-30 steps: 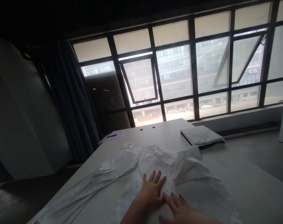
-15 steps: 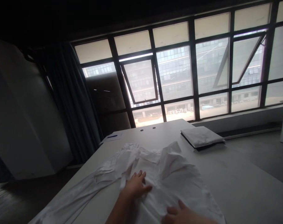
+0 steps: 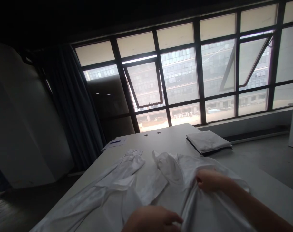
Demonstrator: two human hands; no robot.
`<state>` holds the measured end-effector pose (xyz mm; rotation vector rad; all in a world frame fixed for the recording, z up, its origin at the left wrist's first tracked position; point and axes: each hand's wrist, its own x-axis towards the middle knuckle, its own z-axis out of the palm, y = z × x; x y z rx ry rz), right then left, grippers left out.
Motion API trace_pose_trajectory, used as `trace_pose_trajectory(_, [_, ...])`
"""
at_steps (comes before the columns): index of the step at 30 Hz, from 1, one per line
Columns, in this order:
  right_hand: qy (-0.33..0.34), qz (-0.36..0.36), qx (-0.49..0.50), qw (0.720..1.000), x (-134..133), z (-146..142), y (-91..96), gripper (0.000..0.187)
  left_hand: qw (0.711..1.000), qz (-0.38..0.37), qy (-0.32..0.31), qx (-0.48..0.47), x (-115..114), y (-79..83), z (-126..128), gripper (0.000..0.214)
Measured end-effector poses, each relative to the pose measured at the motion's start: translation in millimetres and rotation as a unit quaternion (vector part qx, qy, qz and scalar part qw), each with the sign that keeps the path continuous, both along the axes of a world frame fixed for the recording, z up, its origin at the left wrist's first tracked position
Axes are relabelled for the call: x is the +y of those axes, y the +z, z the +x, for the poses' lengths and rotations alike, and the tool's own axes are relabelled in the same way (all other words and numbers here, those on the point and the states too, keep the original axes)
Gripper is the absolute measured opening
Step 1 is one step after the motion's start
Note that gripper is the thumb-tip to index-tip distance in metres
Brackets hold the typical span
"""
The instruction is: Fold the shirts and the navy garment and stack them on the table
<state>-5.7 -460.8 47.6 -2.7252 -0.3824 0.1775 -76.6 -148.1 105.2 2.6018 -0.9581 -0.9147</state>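
Observation:
A white shirt (image 3: 161,187) lies spread and rumpled over the white table, its long sleeve trailing toward the near left. What looks like its collar stands up in folds around the middle. At the right side of the shirt, my right hand (image 3: 209,179) is closed on the fabric and pulls a fold up. My left hand (image 3: 152,219) is low at the bottom edge of the view, fingers bent at the cloth's opening edge. Its fingertips seem to pinch the fabric, though part of the hand is cut off.
Beyond the shirt, a folded white cloth stack (image 3: 208,141) with a dark layer beneath lies at the right of the table (image 3: 170,138). Paper with a blue pen (image 3: 115,141) rests at the far left edge. Windows and a dark curtain (image 3: 73,106) stand behind.
My right hand has moved up and right and has gripped the shirt. My left hand has come down, its fingers no longer spread. The shirt's front has parted, showing table between the folds.

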Motion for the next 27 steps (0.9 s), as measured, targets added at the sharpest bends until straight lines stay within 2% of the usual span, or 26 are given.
trace_pose_trajectory(2, [-0.015, -0.035, -0.013, 0.999, 4, -9, 3.4, 0.018, 0.999, -0.044, -0.010, 0.022, -4, 7.3, -6, 0.043])
trace_pose_trajectory(4, [-0.014, -0.060, -0.020, 0.998, 11, -21, 8.5, 0.030, 0.995, -0.078, 0.036, -0.055, -1, 2.5, -1, 0.043])
trace_pose_trajectory(6, [0.007, -0.065, -0.022, 0.998, 21, -33, 13.4, 0.037, 0.979, -0.056, 0.099, -0.170, 7, -14.2, 12, 0.049])
trace_pose_trajectory(7, [0.024, -0.059, -0.022, 0.998, 27, -39, 14.7, 0.039, 0.970, -0.020, 0.125, -0.209, 11, -25.1, 20, 0.055])
trace_pose_trajectory(9, [0.065, -0.026, -0.027, 0.997, 39, -49, 12.4, 0.047, 0.958, 0.035, 0.161, -0.233, 21, -46.7, 38, 0.065])
trace_pose_trajectory(11, [0.113, 0.015, -0.025, 0.993, 53, -55, 1.5, 0.063, 0.954, 0.040, 0.175, -0.239, 32, -61.6, 52, 0.065])
trace_pose_trajectory(13, [0.165, 0.020, -0.005, 0.986, 67, -56, -17.0, 0.083, 0.952, 0.032, 0.180, -0.246, 42, -66.3, 62, 0.057])
trace_pose_trajectory(16, [0.205, -0.033, 0.014, 0.978, 81, -53, -44.8, 0.103, 0.945, 0.043, 0.200, -0.254, 59, -59.1, 70, 0.042])
trace_pose_trajectory(18, [0.208, -0.049, 0.008, 0.977, 83, -50, -51.4, 0.108, 0.934, 0.057, 0.234, -0.262, 72, -51.0, 74, 0.032])
trace_pose_trajectory(20, [0.218, -0.030, 0.014, 0.975, 78, -48, -43.2, 0.099, 0.918, 0.068, 0.282, -0.272, 87, -42.9, 78, 0.024])
trace_pose_trajectory(23, [0.193, -0.003, 0.055, 0.980, 63, -47, -12.5, 0.060, 0.900, 0.064, 0.344, -0.260, 113, -30.5, 84, 0.019])
trace_pose_trajectory(25, [0.146, -0.013, 0.073, 0.986, 53, -47, 7.4, 0.038, 0.903, 0.041, 0.368, -0.219, 132, -21.6, 87, 0.019])
trace_pose_trajectory(27, [0.110, -0.032, 0.090, 0.989, 43, -46, 19.0, 0.028, 0.909, 0.007, 0.380, -0.172, 150, -13.5, 89, 0.023])
